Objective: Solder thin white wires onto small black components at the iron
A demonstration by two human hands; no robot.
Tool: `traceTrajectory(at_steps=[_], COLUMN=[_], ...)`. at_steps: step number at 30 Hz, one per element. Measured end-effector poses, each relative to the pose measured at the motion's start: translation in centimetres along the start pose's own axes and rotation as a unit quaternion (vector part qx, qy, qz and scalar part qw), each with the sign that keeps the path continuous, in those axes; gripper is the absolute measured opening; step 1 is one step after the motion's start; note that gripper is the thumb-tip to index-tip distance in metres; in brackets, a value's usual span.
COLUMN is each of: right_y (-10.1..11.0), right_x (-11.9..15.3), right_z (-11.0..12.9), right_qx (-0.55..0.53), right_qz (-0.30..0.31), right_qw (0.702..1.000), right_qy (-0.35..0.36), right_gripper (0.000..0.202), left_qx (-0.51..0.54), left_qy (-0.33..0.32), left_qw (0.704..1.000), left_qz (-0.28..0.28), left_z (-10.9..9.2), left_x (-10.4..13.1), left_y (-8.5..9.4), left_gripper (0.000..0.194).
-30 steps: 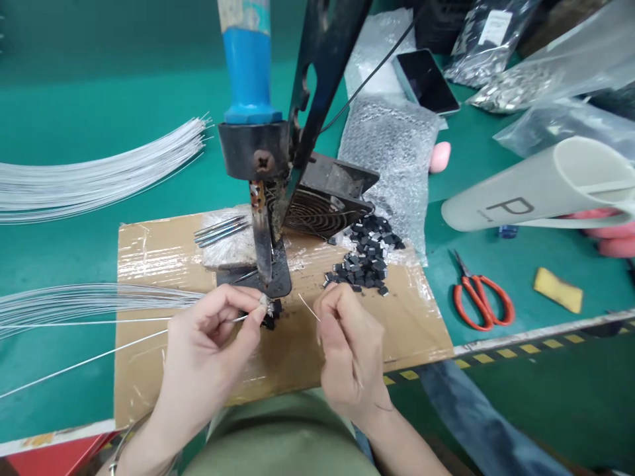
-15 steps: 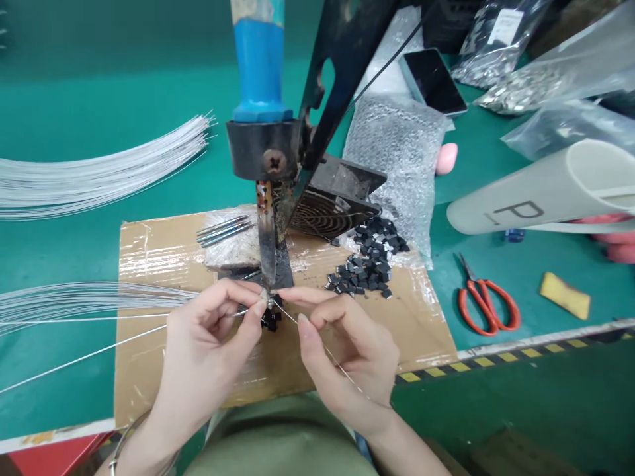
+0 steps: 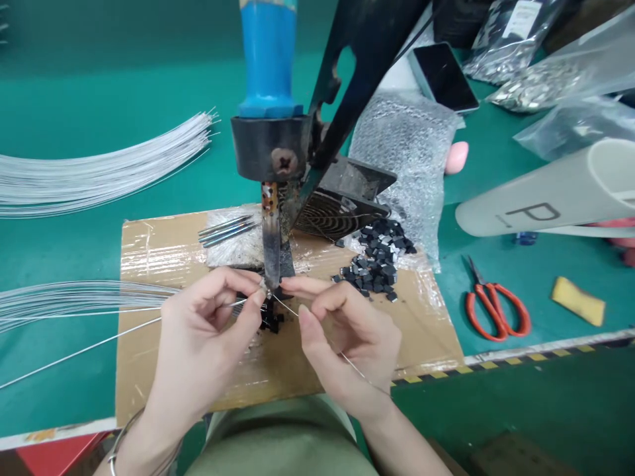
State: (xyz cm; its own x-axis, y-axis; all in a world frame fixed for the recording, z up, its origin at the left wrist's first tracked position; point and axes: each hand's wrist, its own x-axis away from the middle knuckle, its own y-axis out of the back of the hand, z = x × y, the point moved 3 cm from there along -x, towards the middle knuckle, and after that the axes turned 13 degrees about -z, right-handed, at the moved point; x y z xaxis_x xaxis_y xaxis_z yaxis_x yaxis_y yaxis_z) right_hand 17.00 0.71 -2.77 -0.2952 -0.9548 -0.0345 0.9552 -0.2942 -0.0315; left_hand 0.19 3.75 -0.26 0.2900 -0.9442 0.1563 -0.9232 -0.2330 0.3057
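At the iron (image 3: 271, 248), the right hand's (image 3: 354, 337) pinched wire (image 3: 286, 306) has reached the part (image 3: 268, 291) the left hand (image 3: 206, 324) pinches.

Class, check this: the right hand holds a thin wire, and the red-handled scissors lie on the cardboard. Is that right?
No: the head view shows the scissors on the green tabletop, not the cardboard. The right hand does hold a thin wire.
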Motion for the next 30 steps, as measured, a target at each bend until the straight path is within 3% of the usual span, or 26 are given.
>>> traceTrajectory(at_steps=[12,30], right_y=[-0.06,-0.04], right_x=[-0.42,-0.04], right_z=[0.83,0.13], right_qx=[0.012,-0.023], right_qz=[0.014,0.005], right_qw=[1.000,1.000], right_qy=[0.010,0.017], right_gripper=[0.022,0.021], left_qx=[0.011,0.012], left_qy=[0.011,0.006], left_qw=[1.000,1.000], left_qz=[0.000,0.001], left_z=[-0.18,-0.41], left_x=[0.11,0.14], left_y=[0.02,-0.02], left_gripper=[0.008,0.008])
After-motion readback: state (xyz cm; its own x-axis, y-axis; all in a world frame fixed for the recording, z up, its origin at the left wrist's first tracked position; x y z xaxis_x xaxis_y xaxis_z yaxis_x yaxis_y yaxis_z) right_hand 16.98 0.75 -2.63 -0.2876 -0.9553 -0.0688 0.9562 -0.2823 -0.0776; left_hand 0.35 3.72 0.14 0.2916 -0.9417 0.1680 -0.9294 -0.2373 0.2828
